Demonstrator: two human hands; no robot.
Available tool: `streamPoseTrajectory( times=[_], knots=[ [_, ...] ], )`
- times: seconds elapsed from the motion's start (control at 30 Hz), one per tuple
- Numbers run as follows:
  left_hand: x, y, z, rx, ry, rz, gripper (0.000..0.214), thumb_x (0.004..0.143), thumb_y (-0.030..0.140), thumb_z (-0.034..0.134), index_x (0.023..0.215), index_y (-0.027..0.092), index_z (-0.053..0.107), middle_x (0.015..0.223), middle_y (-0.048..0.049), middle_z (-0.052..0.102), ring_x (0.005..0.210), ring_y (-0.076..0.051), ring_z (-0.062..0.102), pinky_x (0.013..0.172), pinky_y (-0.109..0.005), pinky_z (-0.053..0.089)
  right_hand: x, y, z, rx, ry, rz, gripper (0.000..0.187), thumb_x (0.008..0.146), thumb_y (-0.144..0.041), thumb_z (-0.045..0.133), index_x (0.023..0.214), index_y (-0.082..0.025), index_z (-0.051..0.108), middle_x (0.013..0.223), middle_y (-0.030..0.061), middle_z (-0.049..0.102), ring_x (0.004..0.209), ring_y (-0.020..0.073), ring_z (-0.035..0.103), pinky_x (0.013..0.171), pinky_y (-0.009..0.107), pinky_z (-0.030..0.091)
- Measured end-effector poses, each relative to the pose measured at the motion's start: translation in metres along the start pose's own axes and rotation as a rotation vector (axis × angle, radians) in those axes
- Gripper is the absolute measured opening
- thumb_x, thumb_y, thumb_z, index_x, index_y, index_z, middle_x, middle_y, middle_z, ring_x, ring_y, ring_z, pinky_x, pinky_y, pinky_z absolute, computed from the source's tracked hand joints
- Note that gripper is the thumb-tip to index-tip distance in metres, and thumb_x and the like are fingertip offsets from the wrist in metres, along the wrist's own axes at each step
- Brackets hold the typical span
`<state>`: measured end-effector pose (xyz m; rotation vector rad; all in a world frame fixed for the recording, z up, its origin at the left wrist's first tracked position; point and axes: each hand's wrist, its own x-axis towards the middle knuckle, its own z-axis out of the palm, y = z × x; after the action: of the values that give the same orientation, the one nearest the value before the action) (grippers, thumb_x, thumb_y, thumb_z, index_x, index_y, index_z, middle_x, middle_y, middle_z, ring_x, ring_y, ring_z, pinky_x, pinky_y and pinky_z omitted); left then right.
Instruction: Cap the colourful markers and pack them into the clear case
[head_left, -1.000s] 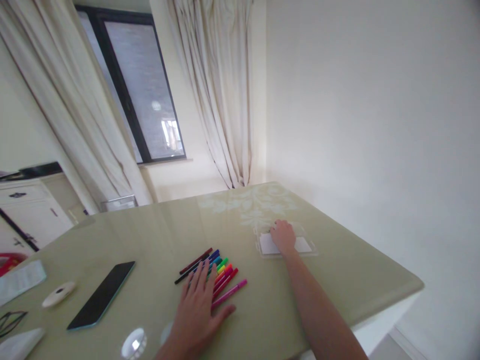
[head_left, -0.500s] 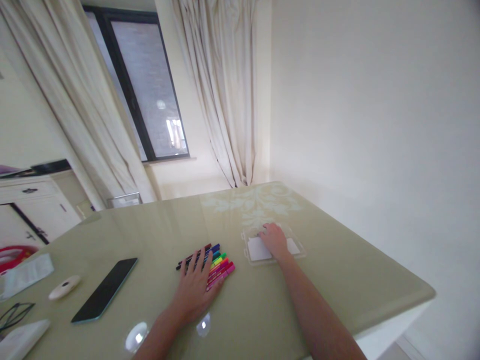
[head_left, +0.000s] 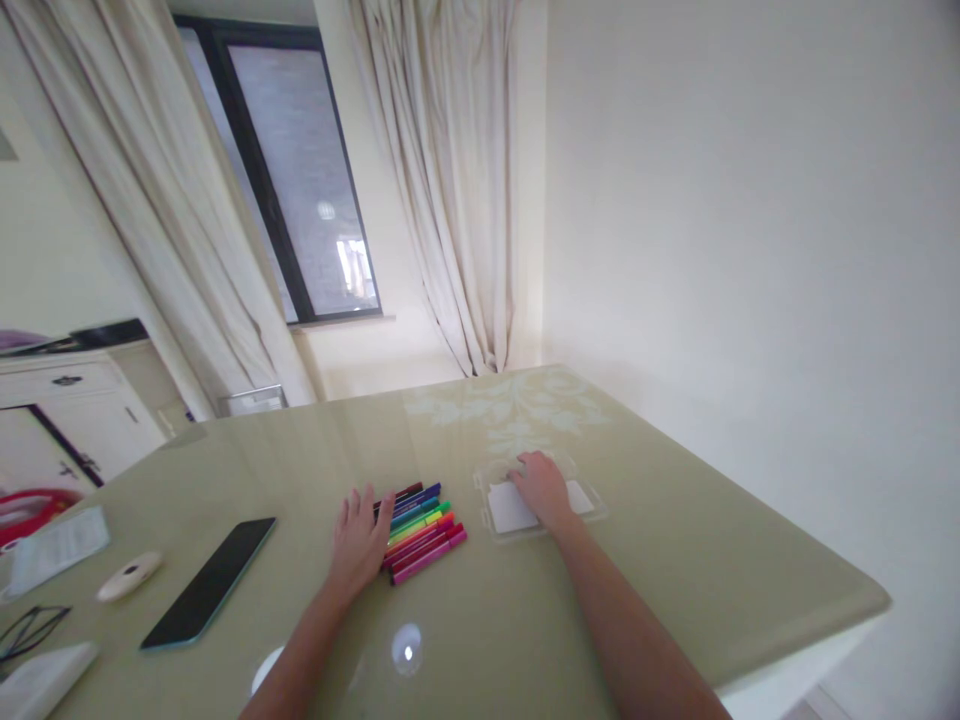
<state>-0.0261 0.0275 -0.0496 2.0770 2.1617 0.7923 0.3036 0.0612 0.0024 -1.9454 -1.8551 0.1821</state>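
A row of colored marker pens (head_left: 424, 536) lies side by side on the table, from black and blue through green and yellow to red and pink. My left hand (head_left: 360, 540) rests at their left ends with its fingers spread, covering some of the tips. To the right of the pens, a clear plastic case (head_left: 504, 536) lies flat with white paper (head_left: 512, 508) in it. Over the case, my right hand (head_left: 544, 487) is closed, its fingers curled at the far part; the fingertips are partly hidden.
Left of the pens lies a dark phone (head_left: 210, 585). Farther left are a white oval object (head_left: 130, 576), eyeglasses (head_left: 34, 632) and a pale packet (head_left: 61, 545). The glossy table (head_left: 675, 530) ends near the wall on the right.
My left hand has slid left off the middle of the pens, uncovering more of them. The case and my right hand have shifted slightly left.
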Motion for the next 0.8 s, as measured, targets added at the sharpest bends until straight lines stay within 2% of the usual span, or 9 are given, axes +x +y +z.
streamPoseTrajectory(
  times=[0.1, 0.3, 0.4, 0.47, 0.53, 0.57, 0.63, 0.7, 0.8],
  knots=[
    [0.011, 0.012, 0.009, -0.089, -0.047, -0.071, 0.073, 0.104, 0.056, 0.015, 0.15, 0.007, 0.045, 0.157, -0.0209, 0.046, 0.152, -0.031, 0.032, 0.124, -0.049, 0.027, 0.0, 0.0, 0.002, 0.005, -0.003, -0.012, 0.031, 0.094, -0.028, 0.06, 0.121, -0.015, 0.071, 0.123, 0.0141, 0.069, 0.118, 0.0259, 0.061, 0.1, 0.032, 0.042],
    [0.021, 0.041, 0.013, -0.242, -0.037, -0.17, 0.075, 0.103, 0.059, 0.018, 0.152, 0.008, 0.04, 0.161, -0.0192, 0.04, 0.153, -0.027, 0.032, 0.125, -0.044, 0.028, 0.002, 0.004, 0.003, 0.003, -0.011, -0.032, 0.033, 0.095, -0.03, 0.059, 0.123, -0.016, 0.07, 0.123, 0.0137, 0.069, 0.118, 0.0251, 0.061, 0.101, 0.031, 0.042],
    [0.012, 0.041, 0.004, -0.276, -0.013, -0.196, 0.074, 0.104, 0.058, 0.015, 0.152, 0.009, 0.04, 0.162, -0.0187, 0.04, 0.152, -0.025, 0.033, 0.125, -0.043, 0.028, 0.003, 0.005, 0.004, 0.002, -0.012, -0.029, 0.033, 0.095, -0.03, 0.059, 0.122, -0.016, 0.07, 0.123, 0.0136, 0.069, 0.118, 0.025, 0.061, 0.101, 0.031, 0.042],
    [-0.001, 0.043, -0.001, -0.272, 0.008, -0.196, 0.075, 0.103, 0.06, 0.016, 0.153, 0.009, 0.039, 0.164, -0.0192, 0.035, 0.155, -0.027, 0.026, 0.126, -0.047, 0.024, 0.003, 0.004, 0.005, 0.0, -0.009, -0.024, 0.032, 0.095, -0.029, 0.058, 0.122, -0.016, 0.07, 0.123, 0.014, 0.069, 0.118, 0.0253, 0.061, 0.1, 0.031, 0.042],
    [-0.019, 0.049, -0.006, -0.22, 0.023, -0.139, 0.079, 0.101, 0.064, 0.022, 0.154, 0.008, 0.039, 0.167, -0.0196, 0.027, 0.157, -0.032, 0.016, 0.127, -0.054, 0.016, 0.003, 0.003, 0.005, -0.005, -0.006, -0.022, 0.031, 0.095, -0.026, 0.058, 0.121, -0.015, 0.07, 0.121, 0.0144, 0.069, 0.117, 0.0255, 0.062, 0.1, 0.031, 0.042],
    [-0.027, 0.055, -0.008, -0.129, 0.028, -0.049, 0.082, 0.099, 0.067, 0.025, 0.154, 0.008, 0.04, 0.168, -0.0199, 0.024, 0.157, -0.034, 0.014, 0.126, -0.058, 0.012, 0.002, 0.003, 0.005, -0.008, -0.005, -0.024, 0.03, 0.095, -0.025, 0.057, 0.12, -0.016, 0.071, 0.121, 0.0143, 0.069, 0.117, 0.0253, 0.061, 0.1, 0.031, 0.042],
    [-0.04, 0.067, -0.011, 0.046, 0.011, 0.172, 0.088, 0.095, 0.073, 0.035, 0.156, 0.01, 0.04, 0.168, -0.0185, 0.024, 0.157, -0.036, 0.016, 0.127, -0.058, 0.009, 0.001, 0.002, 0.005, -0.012, -0.005, -0.031, 0.029, 0.096, -0.023, 0.055, 0.119, -0.017, 0.071, 0.121, 0.0136, 0.07, 0.117, 0.0245, 0.061, 0.1, 0.03, 0.041],
    [-0.046, 0.077, -0.012, 0.165, -0.02, 0.319, 0.088, 0.092, 0.076, 0.04, 0.158, 0.017, 0.039, 0.168, -0.0144, 0.027, 0.157, -0.037, 0.017, 0.127, -0.059, 0.006, 0.001, 0.002, 0.004, -0.015, -0.005, -0.034, 0.029, 0.097, -0.021, 0.052, 0.118, -0.018, 0.071, 0.122, 0.013, 0.07, 0.117, 0.0236, 0.061, 0.1, 0.029, 0.041],
    [-0.041, 0.083, -0.011, 0.235, -0.082, 0.357, 0.084, 0.091, 0.078, 0.039, 0.158, 0.026, 0.039, 0.167, -0.01, 0.03, 0.155, -0.039, 0.02, 0.125, -0.063, 0.006, 0.001, 0.002, 0.004, -0.02, -0.009, -0.033, 0.031, 0.099, -0.018, 0.046, 0.117, -0.018, 0.072, 0.12, 0.0127, 0.071, 0.114, 0.0229, 0.062, 0.098, 0.029, 0.041]
  ],
)
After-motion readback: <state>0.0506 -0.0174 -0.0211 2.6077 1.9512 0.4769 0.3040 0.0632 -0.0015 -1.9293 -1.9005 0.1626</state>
